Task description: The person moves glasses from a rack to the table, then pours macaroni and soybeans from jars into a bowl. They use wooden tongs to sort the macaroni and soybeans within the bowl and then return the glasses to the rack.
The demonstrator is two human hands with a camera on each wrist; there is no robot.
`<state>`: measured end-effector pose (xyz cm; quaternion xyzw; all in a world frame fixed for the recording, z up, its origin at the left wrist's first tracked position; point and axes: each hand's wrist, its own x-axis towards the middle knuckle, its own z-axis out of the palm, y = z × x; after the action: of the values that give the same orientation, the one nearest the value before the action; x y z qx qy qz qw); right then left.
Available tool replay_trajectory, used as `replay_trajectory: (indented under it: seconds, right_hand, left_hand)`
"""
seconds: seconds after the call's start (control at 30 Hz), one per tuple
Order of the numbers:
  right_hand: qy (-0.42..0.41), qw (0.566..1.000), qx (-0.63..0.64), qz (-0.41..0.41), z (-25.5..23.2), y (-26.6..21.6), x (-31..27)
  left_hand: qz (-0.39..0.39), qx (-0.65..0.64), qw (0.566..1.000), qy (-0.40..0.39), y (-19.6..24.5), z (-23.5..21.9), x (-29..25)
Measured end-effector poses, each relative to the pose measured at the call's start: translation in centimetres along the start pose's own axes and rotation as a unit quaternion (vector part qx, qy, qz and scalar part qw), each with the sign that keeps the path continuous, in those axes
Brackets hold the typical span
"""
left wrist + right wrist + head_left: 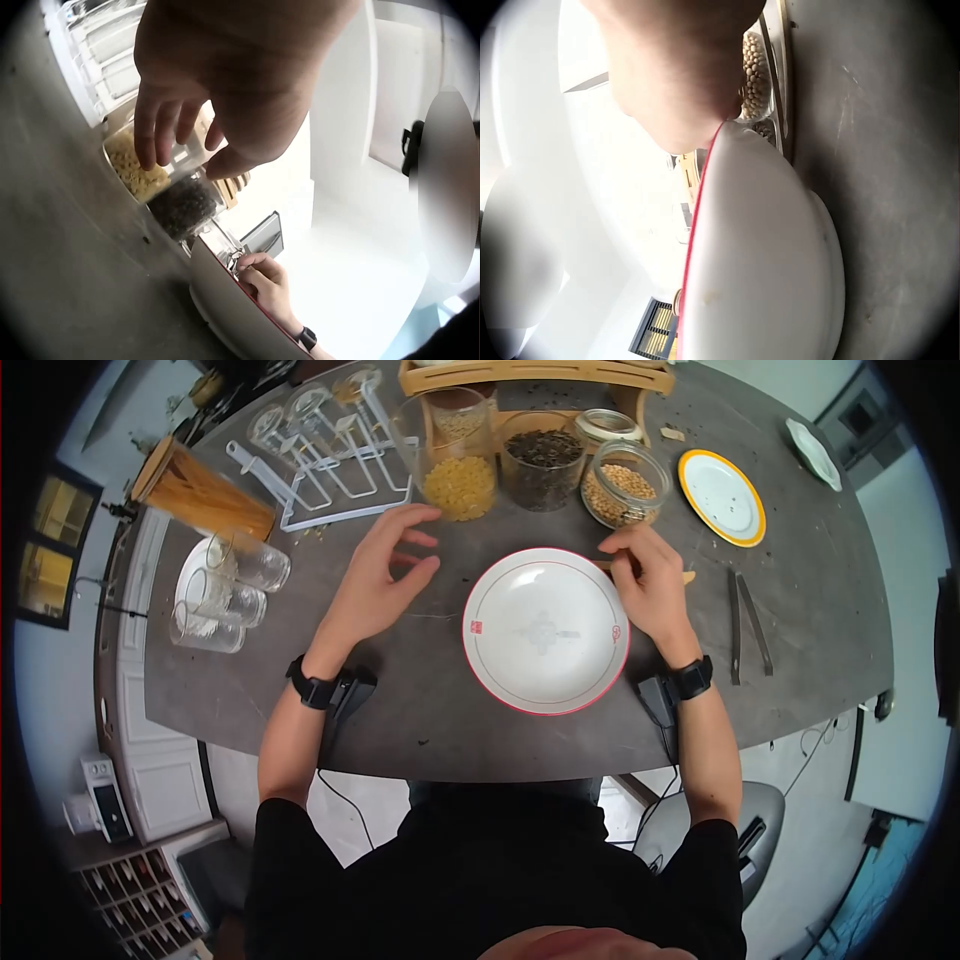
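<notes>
A white bowl [546,630] with a thin red rim stands on the grey table in front of the person. My left hand [382,575] is raised to its left, fingers spread and slightly bent with nothing between them. Just beyond those fingertips is a clear jar of yellow pieces [460,487]. My right hand [648,580] hovers at the bowl's right rim with loosely curled fingers. Its fingertips are close to the wire clasp of a glass jar of beige beans [625,490]. Between the two jars stands a container of dark bits [543,455].
A white wire rack [320,490] with glasses and a wooden-looking canister [205,490] fill the back left. Several glasses [228,600] lie nearer. At right are a yellow-rimmed plate [722,498], metal tongs [748,625] and a white dish [813,455]. A wooden shelf [535,376] stands behind.
</notes>
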<state>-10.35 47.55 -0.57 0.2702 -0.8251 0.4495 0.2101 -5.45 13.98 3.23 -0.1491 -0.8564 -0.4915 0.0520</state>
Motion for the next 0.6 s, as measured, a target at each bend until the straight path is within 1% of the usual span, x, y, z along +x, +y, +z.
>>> replay_trajectory:
  seconds: [0.03,0.1,0.13,0.2,0.23,0.3,0.33,0.4,0.43,0.5,0.6]
  right_hand:
    - [-0.013,1.0,0.004,0.006,0.0,0.0,-0.1]
    - [-0.031,0.999,0.013,0.031,0.0,0.0,-0.3]
    - [-0.025,0.999,0.007,0.036,0.0,0.3,-0.5]
    - [-0.036,0.999,0.015,0.029,0.0,0.9,-0.7]
    - [-0.04,0.998,0.015,0.04,0.0,1.0,-0.7]
    - [-0.037,0.998,0.012,0.04,0.0,1.0,-0.7]
    - [-0.035,0.999,0.012,0.037,0.1,1.0,-0.6]
    - [-0.045,0.998,0.009,0.04,0.2,1.1,-0.7]
    - [-0.049,0.998,0.007,0.039,0.1,1.2,-0.6]
    - [-0.06,0.997,0.005,0.05,0.0,0.8,-0.6]
    - [-0.07,0.996,0.001,0.059,-0.2,0.4,-0.4]
  left_hand:
    - [0.007,-0.002,1.0,-0.009,-1.2,0.6,0.7]
    - [-0.06,-0.157,0.986,0.008,-3.3,1.5,1.9]
    - [-0.056,-0.16,0.985,0.0,-3.7,1.9,2.5]
    - [-0.053,-0.215,0.975,-0.001,-4.3,2.5,3.3]
    - [-0.051,-0.217,0.975,-0.005,-4.5,2.6,3.6]
    - [-0.09,-0.313,0.945,-0.028,-5.2,3.0,3.4]
    - [-0.092,-0.318,0.943,-0.028,-5.2,3.2,3.3]
    - [-0.098,-0.313,0.942,-0.072,-5.2,3.6,3.0]
    - [-0.101,-0.321,0.939,-0.072,-5.2,3.6,2.9]
    - [-0.096,-0.277,0.952,-0.088,-5.3,3.8,2.7]
    - [-0.093,-0.273,0.954,-0.085,-5.3,3.8,2.7]
